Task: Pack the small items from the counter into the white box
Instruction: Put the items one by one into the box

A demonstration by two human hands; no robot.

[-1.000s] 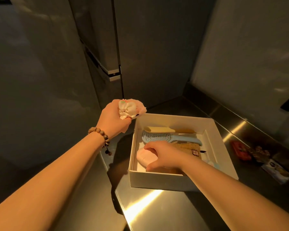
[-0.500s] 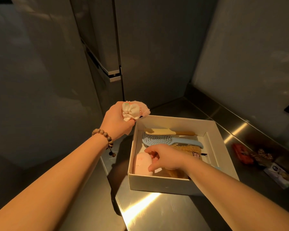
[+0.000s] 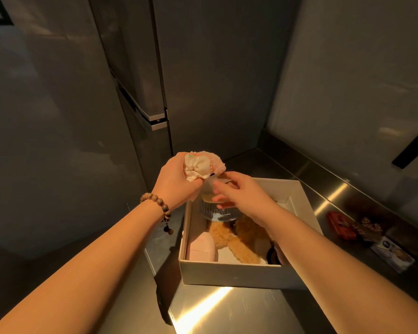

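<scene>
The white box (image 3: 227, 273) sits on the steel counter (image 3: 227, 309). Inside lie a pink oval case (image 3: 200, 248), a fluffy tan item (image 3: 239, 239), the ribbed head of a blue comb (image 3: 217, 214) and a dark round thing (image 3: 273, 255). My left hand (image 3: 176, 182) hovers over the box's far left corner, gripping a white scrunchie (image 3: 197, 168) and a pink scrunchie (image 3: 214, 160). My right hand (image 3: 241, 196) has come up beside it, thumb and fingers pinching a small translucent container (image 3: 209, 191) just under the left hand.
To the right of the box on the counter lie a red packet (image 3: 340, 225), a dark patterned packet (image 3: 369, 229) and a printed card (image 3: 391, 253). A steel fridge (image 3: 155, 92) stands behind. The counter's left edge (image 3: 152, 266) drops off beside the box.
My right hand left the pink case in the box and rose to my left hand, closing on a small translucent container. The left hand shifted slightly right with the scrunchies.
</scene>
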